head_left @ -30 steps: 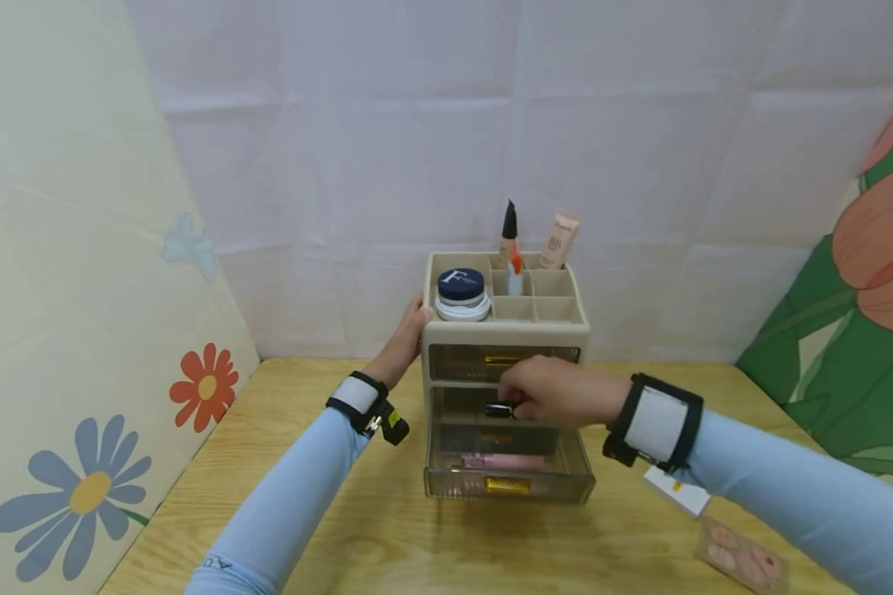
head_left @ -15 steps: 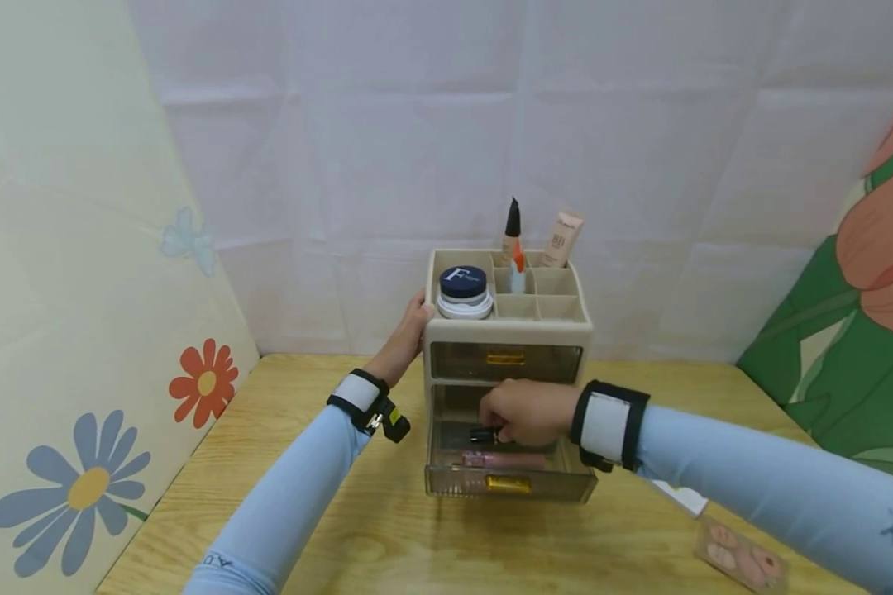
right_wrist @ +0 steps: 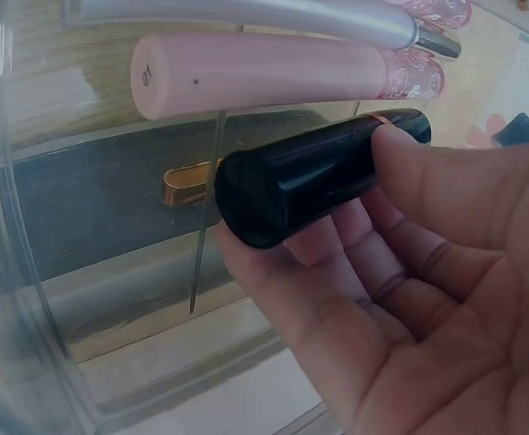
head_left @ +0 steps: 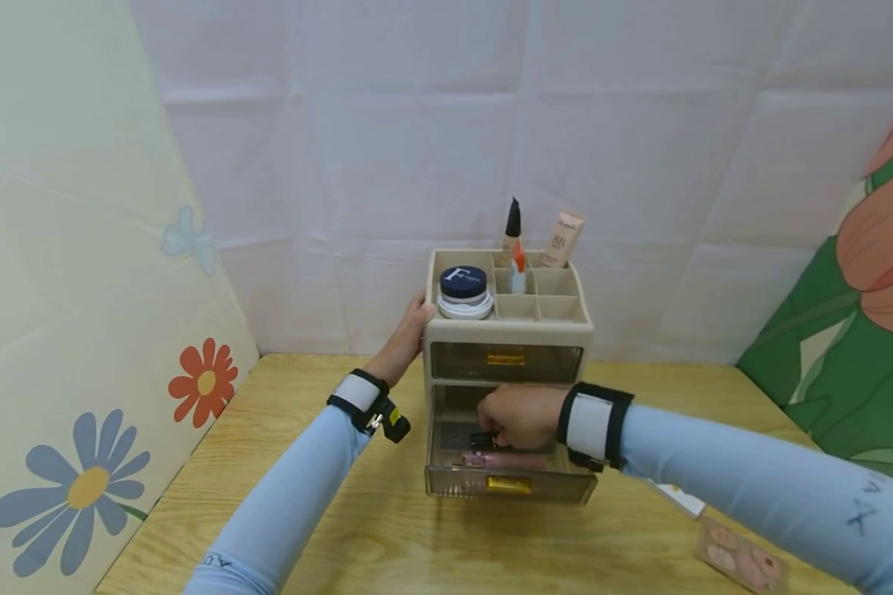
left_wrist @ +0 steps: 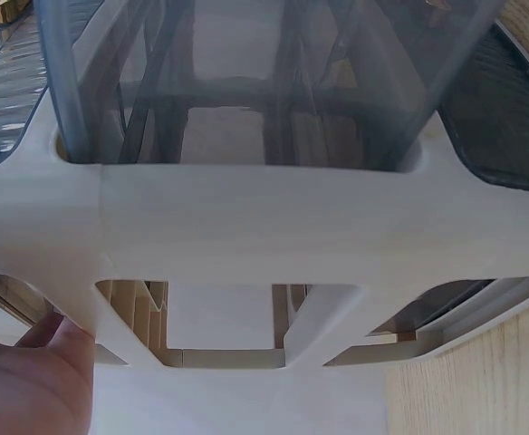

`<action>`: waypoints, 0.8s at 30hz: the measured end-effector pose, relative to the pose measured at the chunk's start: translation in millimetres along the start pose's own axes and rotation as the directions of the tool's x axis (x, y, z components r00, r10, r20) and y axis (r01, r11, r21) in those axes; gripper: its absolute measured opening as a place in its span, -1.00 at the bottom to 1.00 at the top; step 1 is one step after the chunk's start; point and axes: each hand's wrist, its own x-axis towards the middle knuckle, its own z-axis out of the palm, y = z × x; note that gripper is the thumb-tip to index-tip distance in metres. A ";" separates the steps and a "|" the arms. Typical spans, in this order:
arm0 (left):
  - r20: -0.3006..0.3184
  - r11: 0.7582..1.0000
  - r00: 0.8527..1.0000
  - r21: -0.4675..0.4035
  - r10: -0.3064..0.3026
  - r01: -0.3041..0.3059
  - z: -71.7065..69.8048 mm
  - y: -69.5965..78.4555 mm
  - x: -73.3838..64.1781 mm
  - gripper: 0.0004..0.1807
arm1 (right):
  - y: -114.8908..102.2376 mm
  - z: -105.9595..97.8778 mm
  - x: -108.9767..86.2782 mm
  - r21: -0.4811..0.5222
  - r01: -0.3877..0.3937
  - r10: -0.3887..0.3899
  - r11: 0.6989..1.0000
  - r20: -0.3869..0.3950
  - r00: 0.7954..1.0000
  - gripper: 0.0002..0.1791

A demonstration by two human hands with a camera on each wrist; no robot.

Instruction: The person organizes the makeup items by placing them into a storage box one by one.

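Observation:
A beige makeup organizer (head_left: 506,328) stands on the table, its clear lower drawer (head_left: 446,482) pulled out and its upper drawer (head_left: 461,361) closed. Over the open drawer, my right hand (head_left: 524,416) pinches a glossy black lipstick tube (right_wrist: 292,186) between thumb and fingers. The lipstick lies level, beside a pink tube (right_wrist: 264,74) and a pale lilac tube (right_wrist: 274,18) in that drawer. My left hand (head_left: 405,339) holds the organizer's left side near the top front corner. Part of that hand shows at the organizer's edge in the left wrist view; most fingers are hidden.
The organizer's top holds a dark-blue-lidded jar (head_left: 463,283), a black-capped bottle (head_left: 513,219), an orange-and-clear tube (head_left: 518,268) and a BB cream tube (head_left: 563,238). On the table (head_left: 342,529) at right lie a white box (head_left: 683,499) and a pinkish palette (head_left: 740,555).
My right hand has moved down and slightly left with the black lipstick, from in front of the upper drawer into the open lower drawer. The left hand stays on the organizer.

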 end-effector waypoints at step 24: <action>-0.016 0.999 0.999 -0.015 -0.044 0.044 0.5 2.2 0.5 -0.25 | 3.9 5.2 8.9 -0.011 -0.016 0.017 1.000 0.069 0.998 -0.83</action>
